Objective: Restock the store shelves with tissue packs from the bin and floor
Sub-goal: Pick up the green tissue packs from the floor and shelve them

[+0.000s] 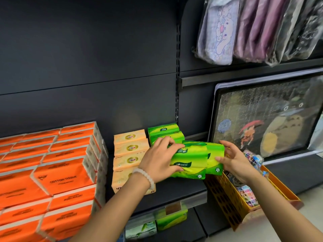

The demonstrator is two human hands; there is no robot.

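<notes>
Here, above bare dark metal shelf at its front edge, my left hand and right hand clasp bright green plastic-wrapped tissue packs.

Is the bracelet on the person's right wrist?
No, the pale beaded bracelet sits on the left wrist, behind the left hand.

Looks like a shop: dark metal shelving stacked with tissue packs, bagged goods hanging above.

I get one wide-angle head view, looking forward and down from close range at the dark shelf, its back panel filling the upper frame.
</notes>
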